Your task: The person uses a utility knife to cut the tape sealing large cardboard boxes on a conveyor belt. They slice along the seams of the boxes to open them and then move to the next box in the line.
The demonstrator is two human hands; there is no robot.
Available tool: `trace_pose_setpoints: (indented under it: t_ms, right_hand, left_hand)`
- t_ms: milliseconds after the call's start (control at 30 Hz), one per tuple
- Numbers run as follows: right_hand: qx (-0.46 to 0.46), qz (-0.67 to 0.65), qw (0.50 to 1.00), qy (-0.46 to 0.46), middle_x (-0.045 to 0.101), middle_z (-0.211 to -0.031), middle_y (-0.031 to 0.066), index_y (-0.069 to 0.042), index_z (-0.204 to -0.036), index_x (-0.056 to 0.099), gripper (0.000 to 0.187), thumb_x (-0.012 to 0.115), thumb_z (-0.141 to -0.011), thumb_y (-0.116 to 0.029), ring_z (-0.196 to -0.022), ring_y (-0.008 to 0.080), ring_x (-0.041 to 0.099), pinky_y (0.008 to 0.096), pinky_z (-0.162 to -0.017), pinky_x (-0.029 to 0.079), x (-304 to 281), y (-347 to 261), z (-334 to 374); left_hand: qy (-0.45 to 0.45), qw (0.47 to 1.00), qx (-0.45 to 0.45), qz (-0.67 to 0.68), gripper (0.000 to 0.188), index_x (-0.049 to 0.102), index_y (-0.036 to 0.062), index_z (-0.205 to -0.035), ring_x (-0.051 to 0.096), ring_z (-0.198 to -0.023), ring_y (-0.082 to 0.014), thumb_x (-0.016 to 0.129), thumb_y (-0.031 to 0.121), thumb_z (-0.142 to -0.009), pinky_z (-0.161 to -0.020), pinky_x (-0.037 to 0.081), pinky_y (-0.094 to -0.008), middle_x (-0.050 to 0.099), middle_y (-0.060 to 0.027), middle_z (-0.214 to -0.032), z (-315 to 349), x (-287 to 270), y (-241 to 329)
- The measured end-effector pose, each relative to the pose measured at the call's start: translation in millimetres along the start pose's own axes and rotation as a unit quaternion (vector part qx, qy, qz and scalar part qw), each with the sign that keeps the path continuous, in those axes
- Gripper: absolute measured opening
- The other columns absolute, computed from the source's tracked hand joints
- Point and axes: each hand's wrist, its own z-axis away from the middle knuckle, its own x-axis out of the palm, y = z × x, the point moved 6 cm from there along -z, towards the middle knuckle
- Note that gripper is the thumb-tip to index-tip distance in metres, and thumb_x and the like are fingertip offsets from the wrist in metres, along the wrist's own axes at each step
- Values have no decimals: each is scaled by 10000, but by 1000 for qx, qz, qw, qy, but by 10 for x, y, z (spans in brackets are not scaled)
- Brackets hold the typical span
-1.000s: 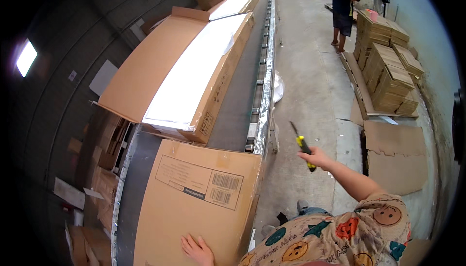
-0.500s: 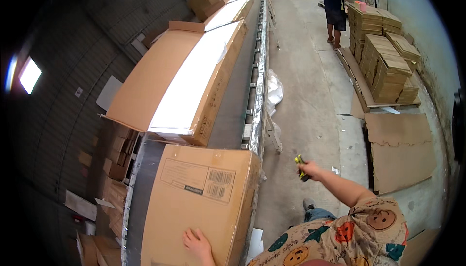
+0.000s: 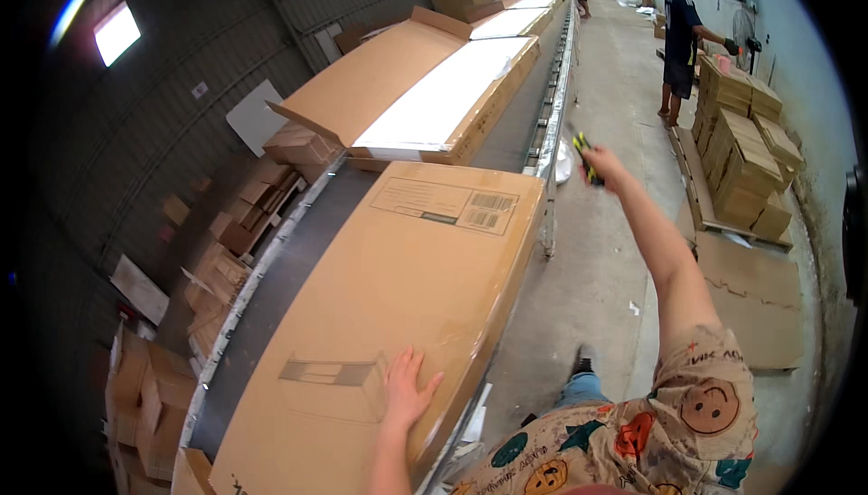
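Observation:
A long, closed cardboard box point(image 3: 398, 287) lies on the conveyor point(image 3: 303, 292), with a printed label panel at its far end and a line drawing nearer me. My left hand point(image 3: 411, 388) rests flat on its top, near the right edge, fingers spread. Out over the aisle, right of the conveyor, my right hand point(image 3: 608, 169) grips a yellow-and-black utility knife point(image 3: 588, 159). The knife is clear of the box. Just beyond stands an open carton point(image 3: 493, 138) with a white panel point(image 3: 434, 102) inside and its brown flap raised to the left.
More open cartons point(image 3: 514, 23) line the conveyor farther off. Across the aisle, stacked flat cardboard point(image 3: 737, 165) sits on a pallet point(image 3: 692, 179), beside a person point(image 3: 681, 43) in dark clothes. Flattened cardboard point(image 3: 750, 301) covers part of the floor. Cardboard pieces point(image 3: 158, 396) lie left of the conveyor.
The closed box now reaches farther along the conveyor, up against the open carton, and more of it shows. My right arm has stretched forward with the knife. My left hand remains on the box.

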Motion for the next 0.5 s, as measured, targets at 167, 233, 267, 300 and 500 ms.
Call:
trace_pose_setpoints:
  t_ms: [167,233,267,300,500]
  right_hand:
    - [11,-101,986,132,550,-703,153,20,-948,486,148,442,-879,-103,-499,220,551,325,-386,466,511,-546,-442]
    - [4,-108,980,165,550,-744,133,-18,-963,531,123,466,-867,-59,-492,213,518,326,-396,462,837,-976,-421]
    - [-28,-103,989,97,561,-763,113,-30,-970,532,118,486,-887,-101,-529,196,530,307,-428,468,1294,-1231,-275]
    - [-62,-101,992,32,572,-781,93,-43,-976,532,124,506,-908,-143,-566,178,541,287,-460,474,1729,-1539,-69]
    - [-191,229,731,-613,603,-798,22,-85,-1339,450,456,557,-920,-228,-578,56,522,208,-453,446,3216,-2101,2888]
  left_hand:
    - [138,987,-1,-86,554,577,22,-1154,444,-1195,-319,657,428,-786,-1028,275,-484,519,-183,-1248,456,-81,-221]
    - [159,985,13,-67,545,581,22,-1135,443,-1189,-325,665,426,-779,-1027,276,-480,517,-181,-1244,370,-12,-188]
    - [155,986,12,-59,546,580,21,-1131,441,-1190,-326,670,425,-775,-1025,279,-479,516,-182,-1244,364,18,-184]
    - [150,987,15,-50,547,579,20,-1126,439,-1191,-327,675,424,-771,-1023,283,-478,515,-183,-1244,352,47,-164]
    - [125,988,-29,-84,583,561,22,-1154,432,-1196,-340,705,414,-748,-1026,285,-474,505,-192,-1253,558,-221,-290]
